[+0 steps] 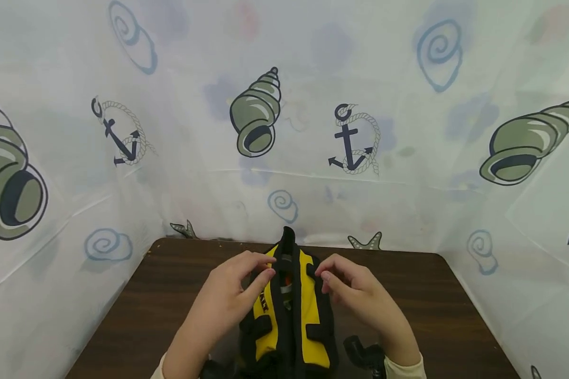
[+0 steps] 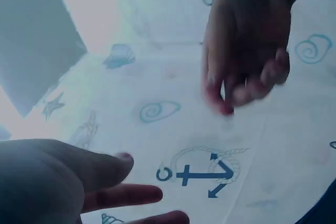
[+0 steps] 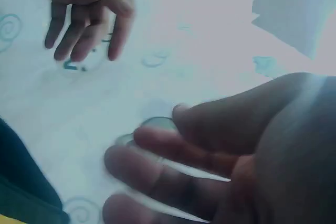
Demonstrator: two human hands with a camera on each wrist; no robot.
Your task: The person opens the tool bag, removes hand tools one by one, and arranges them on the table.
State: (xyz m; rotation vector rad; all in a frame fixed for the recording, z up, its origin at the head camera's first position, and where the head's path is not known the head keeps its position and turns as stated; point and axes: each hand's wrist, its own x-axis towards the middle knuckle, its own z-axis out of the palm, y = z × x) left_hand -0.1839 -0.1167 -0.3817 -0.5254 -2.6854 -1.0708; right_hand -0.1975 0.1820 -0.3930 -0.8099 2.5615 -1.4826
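Observation:
A yellow and black fabric tool bag (image 1: 308,300) stands on the brown table, its top parted along the middle. Through the gap something orange and grey shows, too little to tell what. My left hand (image 1: 227,295) hovers at the bag's left side, thumb and fingers apart with nothing between them. On the other side, my right hand (image 1: 360,292) is held over the bag's right edge, its fingers loosely bent and holding nothing. Both empty hands also appear in the left wrist view, the left hand (image 2: 68,182) low and the right hand (image 2: 249,40) above.
The dark wooden table (image 1: 170,284) runs back to a white sheet (image 1: 303,200) printed with shells and anchors, which hangs on three sides. A black curved object (image 1: 357,351) is beside my right wrist.

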